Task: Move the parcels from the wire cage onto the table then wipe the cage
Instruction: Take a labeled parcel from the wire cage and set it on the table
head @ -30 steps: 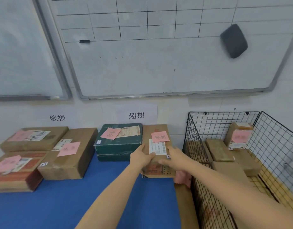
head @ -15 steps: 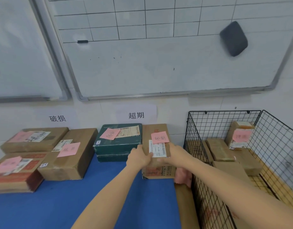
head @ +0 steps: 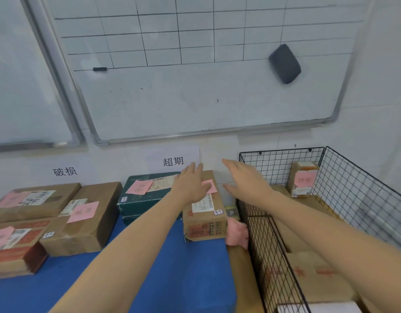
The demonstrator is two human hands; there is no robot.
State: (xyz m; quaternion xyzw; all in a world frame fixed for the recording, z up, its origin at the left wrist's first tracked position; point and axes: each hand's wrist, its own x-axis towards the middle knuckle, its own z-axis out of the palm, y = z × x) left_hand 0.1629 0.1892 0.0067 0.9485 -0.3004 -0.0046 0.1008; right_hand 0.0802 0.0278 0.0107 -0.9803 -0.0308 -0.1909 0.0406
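Observation:
A brown parcel (head: 204,224) with a pink note and a white label stands on the blue table (head: 172,279), next to a dark green box (head: 145,197). My left hand (head: 191,182) hovers above it with straight fingers, holding nothing. My right hand (head: 244,179) is lifted to its right, fingers spread, near the corner of the black wire cage (head: 267,249). Inside the cage an upright brown parcel (head: 302,179) with a pink note leans at the back. Flat brown parcels (head: 312,274) lie on the cage floor.
Several brown parcels (head: 82,215) with pink notes lie on the table's left part. A pink cloth (head: 236,232) sits between the parcel and the cage. A whiteboard (head: 195,86) with a dark eraser (head: 284,63) hangs on the wall behind, above two paper signs.
Both hands gripped the brown parcel on the table before. Now they have let go and lifted off it, fingers spread, the right one moving toward the cage. The parcel stays on the table.

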